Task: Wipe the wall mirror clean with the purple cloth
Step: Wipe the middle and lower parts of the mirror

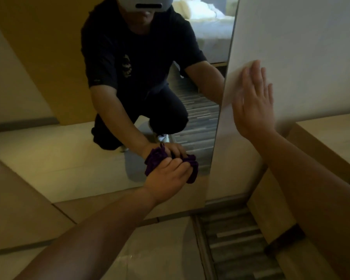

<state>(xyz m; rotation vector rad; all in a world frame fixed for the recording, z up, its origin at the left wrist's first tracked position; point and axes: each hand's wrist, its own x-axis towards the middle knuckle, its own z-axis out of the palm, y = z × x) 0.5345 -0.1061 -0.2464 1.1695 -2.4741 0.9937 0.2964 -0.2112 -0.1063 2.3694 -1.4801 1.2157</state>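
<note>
The tall wall mirror (49, 158) fills the left and middle of the view and reaches almost to the floor. My left hand (167, 174) presses the bunched purple cloth (193, 170) against the glass near the mirror's lower right corner. The cloth's reflection meets it just above. My right hand (255, 102) lies flat with fingers spread on the white wall (301, 47), just right of the mirror's edge. The mirror shows a crouching person in dark clothes with a headset.
A light wooden furniture piece (331, 134) juts out low on the right under my right arm. Below it lies a striped grey carpet (240, 249); beige floor tiles (160, 249) lie under the mirror. A bed shows in the reflection at the top.
</note>
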